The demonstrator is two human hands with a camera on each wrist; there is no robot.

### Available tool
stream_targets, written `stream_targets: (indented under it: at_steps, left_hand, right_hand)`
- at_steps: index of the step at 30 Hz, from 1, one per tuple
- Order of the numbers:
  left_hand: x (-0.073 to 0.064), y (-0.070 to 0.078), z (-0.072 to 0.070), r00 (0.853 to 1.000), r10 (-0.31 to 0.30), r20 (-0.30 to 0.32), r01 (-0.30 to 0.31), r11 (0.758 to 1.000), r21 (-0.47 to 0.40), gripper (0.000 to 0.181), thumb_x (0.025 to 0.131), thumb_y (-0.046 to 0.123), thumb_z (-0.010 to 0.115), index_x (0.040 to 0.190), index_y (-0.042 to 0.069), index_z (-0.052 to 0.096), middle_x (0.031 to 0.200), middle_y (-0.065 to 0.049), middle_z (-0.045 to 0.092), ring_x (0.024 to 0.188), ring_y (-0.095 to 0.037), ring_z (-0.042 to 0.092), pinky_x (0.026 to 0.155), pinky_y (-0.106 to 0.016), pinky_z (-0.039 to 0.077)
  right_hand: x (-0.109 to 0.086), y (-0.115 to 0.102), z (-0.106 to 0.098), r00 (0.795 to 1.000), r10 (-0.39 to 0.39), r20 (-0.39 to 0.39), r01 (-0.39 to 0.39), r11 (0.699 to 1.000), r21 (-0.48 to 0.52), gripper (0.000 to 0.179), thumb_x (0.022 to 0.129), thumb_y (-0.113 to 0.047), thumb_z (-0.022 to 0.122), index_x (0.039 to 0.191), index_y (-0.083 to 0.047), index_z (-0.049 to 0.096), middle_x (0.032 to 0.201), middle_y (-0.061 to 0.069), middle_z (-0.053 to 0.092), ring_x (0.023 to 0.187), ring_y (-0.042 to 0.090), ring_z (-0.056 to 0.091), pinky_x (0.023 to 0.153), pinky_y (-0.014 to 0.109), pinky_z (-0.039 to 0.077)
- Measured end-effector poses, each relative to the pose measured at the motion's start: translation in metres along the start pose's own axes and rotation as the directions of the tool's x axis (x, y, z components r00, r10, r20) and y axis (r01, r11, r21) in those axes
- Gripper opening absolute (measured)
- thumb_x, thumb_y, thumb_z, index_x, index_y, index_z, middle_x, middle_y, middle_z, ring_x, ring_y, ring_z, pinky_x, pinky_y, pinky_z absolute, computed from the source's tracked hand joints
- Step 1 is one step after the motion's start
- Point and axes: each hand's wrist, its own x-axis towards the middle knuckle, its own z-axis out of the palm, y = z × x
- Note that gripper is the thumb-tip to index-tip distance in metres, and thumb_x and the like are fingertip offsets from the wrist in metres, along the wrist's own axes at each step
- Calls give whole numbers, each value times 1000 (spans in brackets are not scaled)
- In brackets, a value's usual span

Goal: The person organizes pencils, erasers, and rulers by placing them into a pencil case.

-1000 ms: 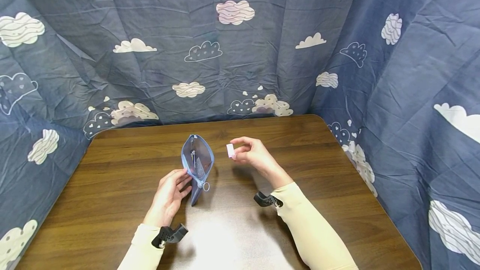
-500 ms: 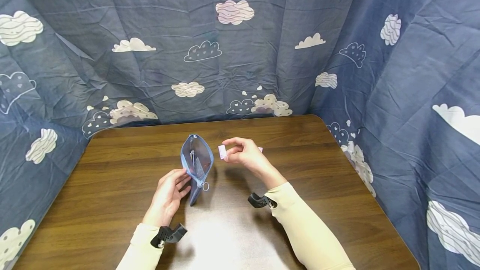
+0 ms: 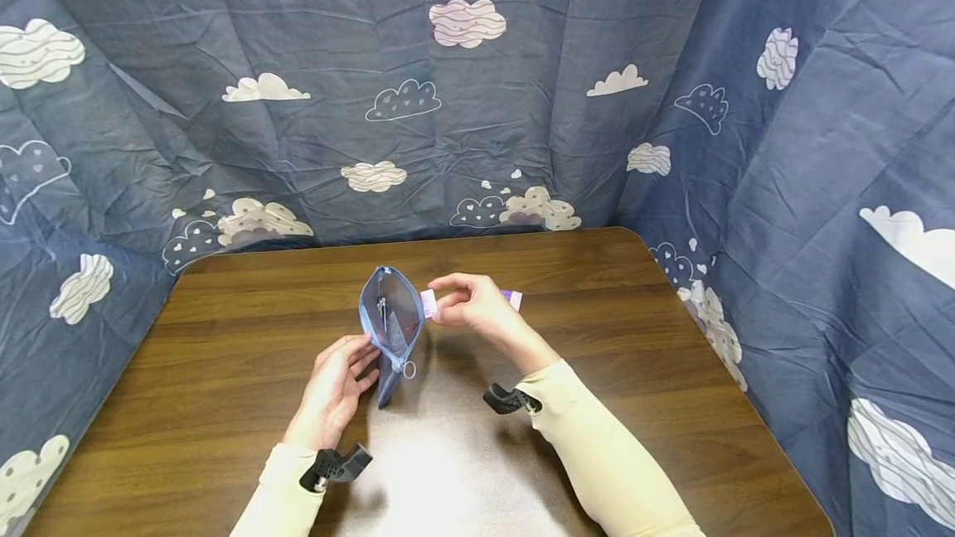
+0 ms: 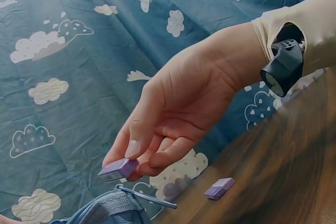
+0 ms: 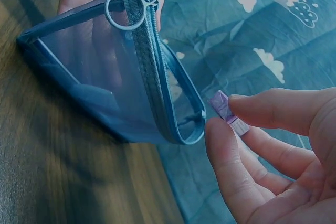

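Note:
My left hand [image 3: 336,388] holds a see-through blue zip pouch [image 3: 382,379] at its near left rim, keeping it upright with its mouth wide. A ring pull [image 5: 126,9] hangs at the zip's near end. Inside show slim pens [image 3: 384,313] and a clear, pale item [image 3: 399,334]. Right at the pouch's right rim, my right hand [image 3: 477,309] pinches a small purple-and-white block [image 4: 118,169] between thumb and fingertips. A second purple-and-white block [image 4: 219,188] lies on the table beyond the right hand, partly hidden by it in the head view.
The brown wooden table [image 3: 224,330] has a blue cloud-print cloth [image 3: 313,139] behind it and at both sides. Black wrist cameras [image 3: 336,465] sit on both cuffs. Bright glare lies on the table's near middle.
My right hand has moved left with its block, up to the pouch's rim. The other block has come into view behind that hand. The left hand and pouch stay put.

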Motion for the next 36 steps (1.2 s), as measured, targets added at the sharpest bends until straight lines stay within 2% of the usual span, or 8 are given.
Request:
stream_targets:
  at_steps: [18, 26, 36]
  left_hand:
    - [-1, 0, -1, 1000, -9, 5, 9, 1000, 0, 24, 99, 9, 60, 78, 14, 69, 93, -6, 70, 107, -25, 59, 107, -55, 24]
    - [-1, 0, -1, 1000, -13, 6, 14, 1000, -1, 24, 99, 9, 60, 78, 14, 69, 94, -6, 70, 108, -26, 59, 108, -57, 23]
    - [-1, 1, -1, 1000, -16, 7, 16, 1000, -7, 23, 99, 9, 60, 79, 14, 70, 95, -7, 70, 107, -25, 60, 107, -56, 24]
  right_hand:
    - [9, -9, 14, 998, -21, 57, 24, 999, -46, 49, 80, 8, 72, 128, 6, 61, 93, 22, 73, 78, 18, 70, 77, 37, 57]
    - [13, -13, 20, 997, -33, 75, 40, 994, -106, 49, 79, 7, 70, 128, 2, 63, 91, 17, 74, 78, 17, 69, 75, 33, 56]
    - [19, -13, 27, 997, -27, 75, 35, 993, -110, 49, 77, 9, 68, 126, 4, 63, 87, 17, 74, 73, 15, 68, 73, 33, 57]
